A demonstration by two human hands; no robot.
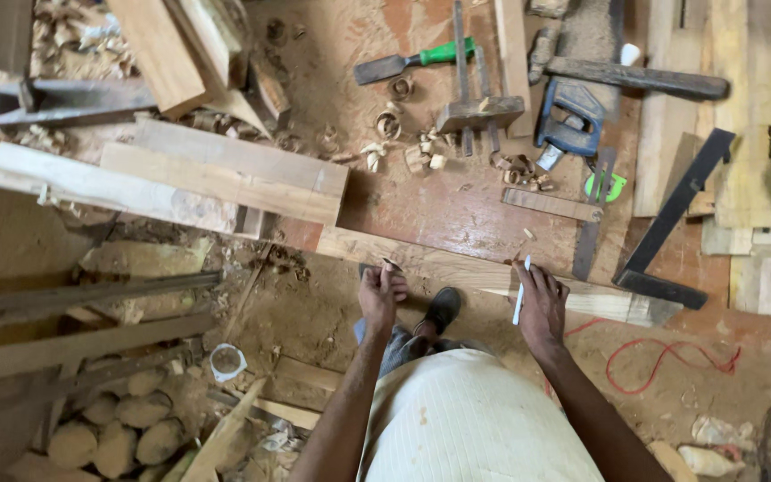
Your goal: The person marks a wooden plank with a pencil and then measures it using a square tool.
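A long pale wooden plank (457,268) lies across the workbench edge in front of me. My left hand (380,293) pinches a small dark object against the plank's near edge. My right hand (542,302) rests on the plank further right and holds a thin white pen or pencil (520,293) upright against the wood. Below the bench, one dark shoe (442,309) shows on the sawdust-covered floor.
On the bench lie a green-handled chisel (412,62), a blue tool (569,120), a large black square (671,228), a metal try square (592,219), a marking gauge (479,112), curled shavings and stacked boards (225,174). A red cord (662,361) and logs (122,428) lie on the floor.
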